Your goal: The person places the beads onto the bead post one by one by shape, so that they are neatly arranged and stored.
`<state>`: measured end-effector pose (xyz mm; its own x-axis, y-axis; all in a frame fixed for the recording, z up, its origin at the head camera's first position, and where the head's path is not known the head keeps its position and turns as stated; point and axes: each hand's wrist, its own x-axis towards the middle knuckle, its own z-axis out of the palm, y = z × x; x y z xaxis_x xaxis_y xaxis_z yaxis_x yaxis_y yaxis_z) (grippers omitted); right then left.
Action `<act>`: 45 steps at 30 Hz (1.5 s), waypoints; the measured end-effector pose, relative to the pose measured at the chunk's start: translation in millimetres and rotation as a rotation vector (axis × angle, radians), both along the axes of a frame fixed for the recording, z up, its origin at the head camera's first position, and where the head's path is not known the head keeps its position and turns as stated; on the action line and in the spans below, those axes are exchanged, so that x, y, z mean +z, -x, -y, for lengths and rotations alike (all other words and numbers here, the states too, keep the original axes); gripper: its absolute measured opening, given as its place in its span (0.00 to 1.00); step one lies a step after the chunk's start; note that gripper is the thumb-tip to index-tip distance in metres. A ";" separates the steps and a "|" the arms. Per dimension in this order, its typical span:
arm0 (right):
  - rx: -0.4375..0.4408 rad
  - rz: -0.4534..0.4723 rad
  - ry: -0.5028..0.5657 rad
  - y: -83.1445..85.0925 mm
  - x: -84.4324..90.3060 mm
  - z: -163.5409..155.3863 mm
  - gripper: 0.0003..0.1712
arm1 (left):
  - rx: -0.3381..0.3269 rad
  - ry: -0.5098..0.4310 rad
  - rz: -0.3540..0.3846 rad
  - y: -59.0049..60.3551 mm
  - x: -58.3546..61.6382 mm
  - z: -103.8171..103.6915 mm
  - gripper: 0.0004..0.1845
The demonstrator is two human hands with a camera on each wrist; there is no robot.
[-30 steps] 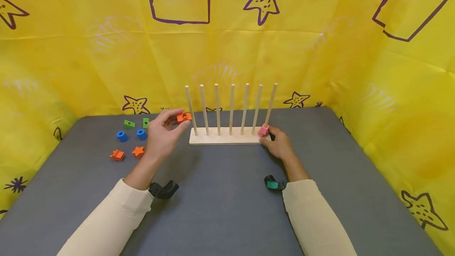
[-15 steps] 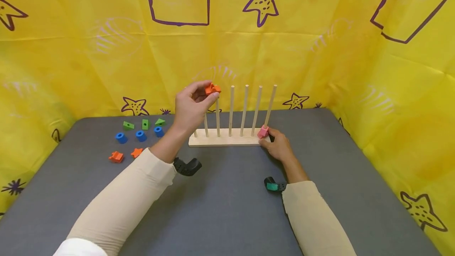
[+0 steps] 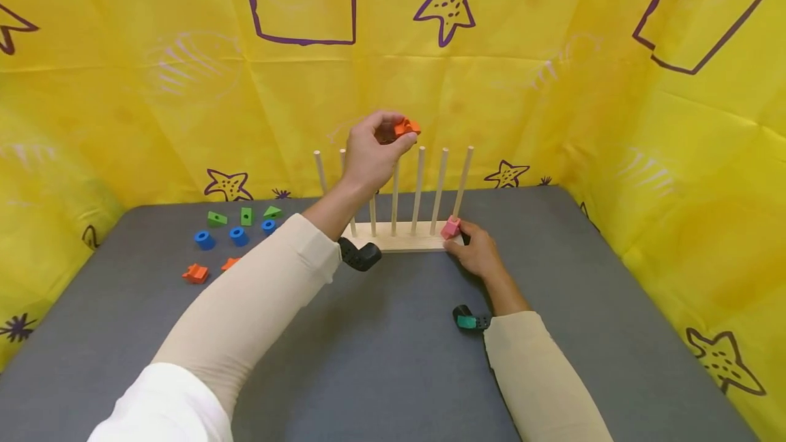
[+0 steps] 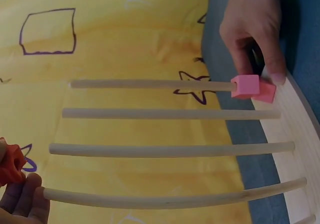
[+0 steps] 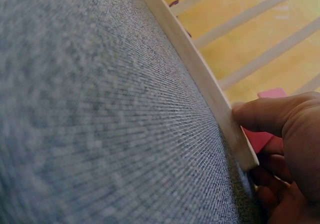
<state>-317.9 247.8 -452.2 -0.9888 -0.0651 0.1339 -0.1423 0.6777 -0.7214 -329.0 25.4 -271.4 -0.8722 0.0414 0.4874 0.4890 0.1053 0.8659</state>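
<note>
My left hand (image 3: 371, 155) pinches an orange star-shaped block (image 3: 406, 127) between thumb and fingers, up by the tops of the pegs. In the left wrist view, the hole of the orange block (image 4: 14, 165) shows beside a peg's tip, apart from it. The wooden peg stand (image 3: 405, 243) holds a row of several upright pegs. Pink blocks (image 3: 451, 228) sit stacked at the foot of the rightmost peg. My right hand (image 3: 480, 255) grips the stand's right end; in the right wrist view its thumb (image 5: 265, 115) presses the base's front edge, with fingers behind.
On the table's left lie green blocks (image 3: 246, 216), blue cylinders (image 3: 238, 237) and orange star blocks (image 3: 196, 273), some partly behind my left arm. A yellow patterned cloth (image 3: 295, 101) hangs behind and beside the grey table (image 3: 393, 346).
My left hand has carried the orange star block rightward and up, from beside the leftmost peg to above the middle ones. My right hand stays on the stand's end.
</note>
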 end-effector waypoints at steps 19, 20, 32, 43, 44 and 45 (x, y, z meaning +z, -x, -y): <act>-0.013 0.037 0.003 0.1 1.1 3.5 0.31 | -0.053 0.067 0.073 17.8 -9.4 -14.9 0.15; -0.013 0.036 0.003 -0.2 0.9 3.7 0.31 | -0.054 0.070 0.071 18.2 -10.5 -15.1 0.15; -0.002 0.009 0.003 0.2 0.0 3.0 0.31 | -0.015 0.080 0.103 17.3 -23.8 -19.7 0.15; -0.014 0.031 -0.018 1.5 0.6 1.6 0.33 | -0.041 0.025 0.144 17.7 -41.3 -21.6 0.15; -0.015 0.034 -0.017 1.5 0.9 2.0 0.33 | -0.042 0.017 0.151 17.7 -43.0 -21.4 0.16; -0.016 0.035 -0.015 1.9 1.0 2.3 0.33 | -0.040 0.012 0.159 17.6 -44.7 -21.3 0.17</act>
